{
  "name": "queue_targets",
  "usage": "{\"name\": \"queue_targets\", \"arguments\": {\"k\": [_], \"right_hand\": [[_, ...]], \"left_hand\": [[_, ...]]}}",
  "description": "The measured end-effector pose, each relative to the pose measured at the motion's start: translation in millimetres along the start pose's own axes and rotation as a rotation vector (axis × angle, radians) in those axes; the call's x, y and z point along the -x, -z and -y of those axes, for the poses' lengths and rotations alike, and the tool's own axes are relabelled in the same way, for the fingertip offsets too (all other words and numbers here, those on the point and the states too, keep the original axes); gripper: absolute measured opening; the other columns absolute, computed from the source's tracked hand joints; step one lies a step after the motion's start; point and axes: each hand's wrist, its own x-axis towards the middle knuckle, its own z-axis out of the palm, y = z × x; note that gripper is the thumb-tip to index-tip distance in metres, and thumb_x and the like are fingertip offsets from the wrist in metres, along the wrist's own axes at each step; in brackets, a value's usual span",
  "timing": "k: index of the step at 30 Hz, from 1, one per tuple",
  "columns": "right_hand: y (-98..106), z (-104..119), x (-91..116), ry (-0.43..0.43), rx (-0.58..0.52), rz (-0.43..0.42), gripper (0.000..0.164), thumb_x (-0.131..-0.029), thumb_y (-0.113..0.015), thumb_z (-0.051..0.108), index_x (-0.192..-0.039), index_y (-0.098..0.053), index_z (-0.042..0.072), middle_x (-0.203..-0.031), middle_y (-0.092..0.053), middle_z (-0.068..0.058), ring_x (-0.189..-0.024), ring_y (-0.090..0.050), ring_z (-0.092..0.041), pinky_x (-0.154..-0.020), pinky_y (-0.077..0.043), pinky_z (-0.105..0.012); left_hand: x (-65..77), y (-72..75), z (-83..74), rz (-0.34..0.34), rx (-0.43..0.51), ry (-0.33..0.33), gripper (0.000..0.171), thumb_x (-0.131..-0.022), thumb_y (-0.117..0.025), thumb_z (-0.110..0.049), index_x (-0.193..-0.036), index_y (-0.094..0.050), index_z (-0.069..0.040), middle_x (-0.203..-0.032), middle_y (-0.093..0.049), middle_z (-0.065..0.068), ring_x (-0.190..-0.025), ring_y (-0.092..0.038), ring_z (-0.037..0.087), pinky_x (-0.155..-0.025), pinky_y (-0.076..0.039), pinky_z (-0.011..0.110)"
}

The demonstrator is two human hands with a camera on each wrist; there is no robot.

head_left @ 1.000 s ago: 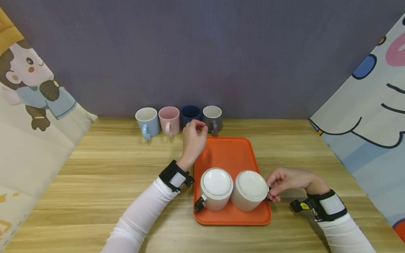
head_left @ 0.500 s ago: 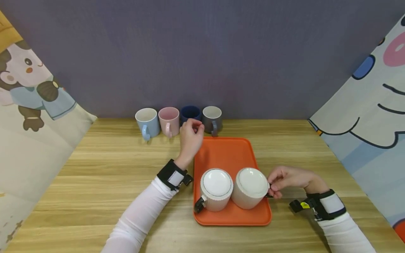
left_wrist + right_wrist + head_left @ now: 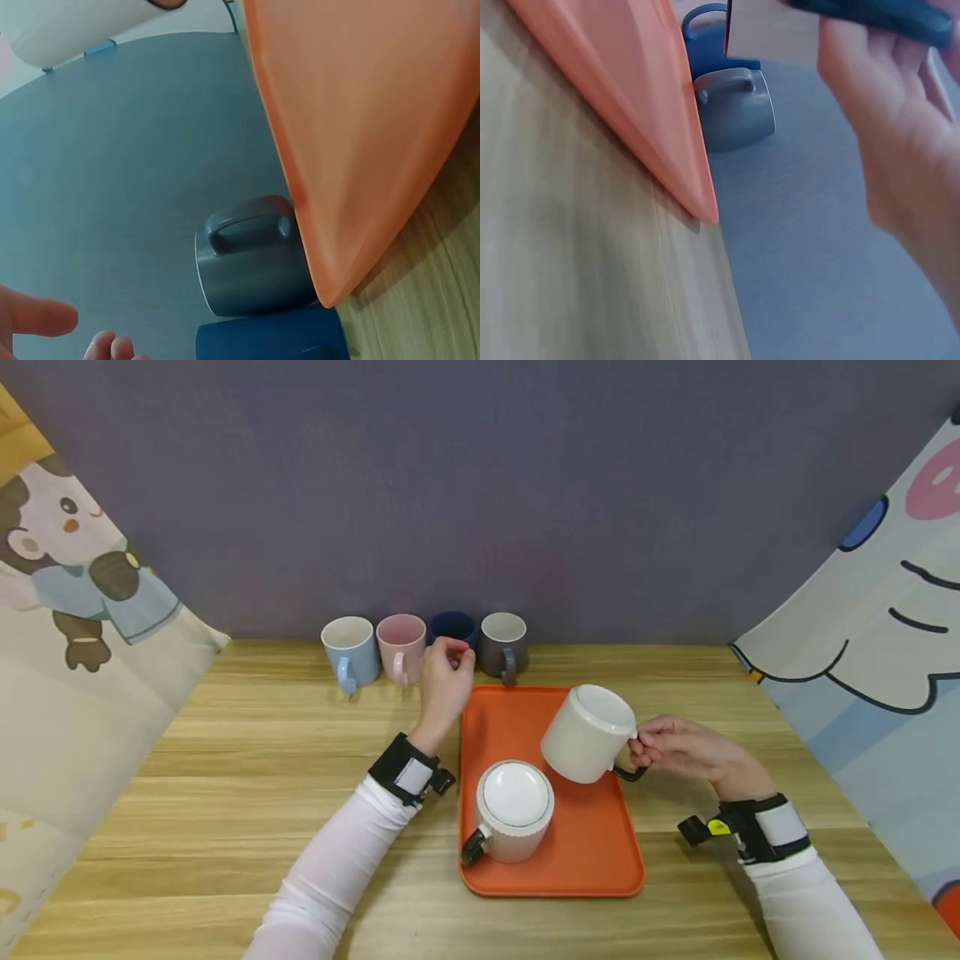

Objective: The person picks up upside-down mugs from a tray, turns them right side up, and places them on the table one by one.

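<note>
My right hand (image 3: pixel 686 747) grips the black handle (image 3: pixel 628 772) of a white mug (image 3: pixel 588 735). The mug is upside down and tilted, raised over the orange tray (image 3: pixel 585 860). In the right wrist view the dark handle (image 3: pixel 892 16) lies across my fingers. Another white mug (image 3: pixel 513 810) stands upside down on the tray, its black handle pointing front left. My left hand (image 3: pixel 444 685) hovers in front of the navy mug (image 3: pixel 453 625), holding nothing. Thumb (image 3: pixel 41 315) and fingertips are apart in the left wrist view.
Along the back wall stand a light blue mug (image 3: pixel 354 652), a pink mug (image 3: pixel 402 652) and a grey mug (image 3: pixel 502 647) in one row with the navy one, upright. The grey mug sits just behind the tray's far edge. Wood-grain tabletop (image 3: pixel 247 777) surrounds the tray.
My right hand has lifted the right-hand white mug off the tray and carried it away from me, tilting it. My left hand has drifted slightly left.
</note>
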Motion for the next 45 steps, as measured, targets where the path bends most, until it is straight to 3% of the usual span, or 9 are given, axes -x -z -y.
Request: {"name": "queue_targets", "arguments": {"k": [5, 15, 25, 38, 45], "right_hand": [[4, 6, -4, -0.009, 0.004, -0.094, 0.040, -0.103, -0.019, -0.002, -0.105, -0.059, 0.002, -0.096, -0.061, 0.001, -0.093, -0.056, -0.011, -0.089, -0.045, -0.026], [6, 16, -20, 0.037, -0.108, -0.218, 0.042, -0.104, -0.019, 0.002, -0.107, -0.060, 0.001, -0.101, -0.062, -0.003, -0.097, -0.060, -0.016, -0.089, -0.046, -0.026], [10, 24, -45, 0.094, -0.300, -0.227, 0.039, -0.103, -0.019, 0.001, -0.107, -0.057, -0.006, -0.100, -0.056, -0.008, -0.090, -0.055, -0.017, -0.090, -0.045, -0.030], [13, 32, -74, 0.157, -0.319, -0.188, 0.037, -0.105, -0.016, 0.012, -0.104, -0.051, 0.000, -0.095, -0.056, -0.005, -0.091, -0.055, -0.015, -0.092, -0.043, -0.032], [19, 34, -86, 0.195, -0.490, -0.181, 0.035, -0.105, -0.018, 0.014, -0.105, -0.050, -0.001, -0.096, -0.057, -0.008, -0.092, -0.056, -0.018, -0.095, -0.041, -0.033]], "left_hand": [[-2.9, -1.7, 0.8, 0.003, -0.020, 0.026, 0.014, -0.089, -0.061, -0.013, -0.096, -0.063, -0.001, -0.091, -0.063, 0.015, -0.084, -0.056, 0.029, -0.075, -0.045, 0.034], [-6.3, -4.8, -1.2, 0.036, -0.026, 0.067, 0.017, -0.089, -0.062, -0.014, -0.098, -0.064, 0.001, -0.092, -0.064, 0.016, -0.081, -0.057, 0.027, -0.073, -0.045, 0.032], [-3.5, -7.4, -3.1, 0.077, -0.023, 0.083, 0.024, -0.090, -0.063, -0.023, -0.097, -0.065, 0.000, -0.091, -0.067, 0.015, -0.083, -0.062, 0.027, -0.076, -0.049, 0.035], [2.1, -9.5, -10.0, 0.183, -0.039, 0.142, 0.036, -0.090, -0.061, -0.039, -0.100, -0.065, -0.005, -0.093, -0.067, 0.011, -0.086, -0.062, 0.024, -0.077, -0.049, 0.034], [3.8, -13.1, -13.2, 0.211, -0.016, 0.156, 0.039, -0.089, -0.062, -0.041, -0.102, -0.065, -0.005, -0.095, -0.067, 0.011, -0.088, -0.062, 0.024, -0.078, -0.050, 0.034]]}}
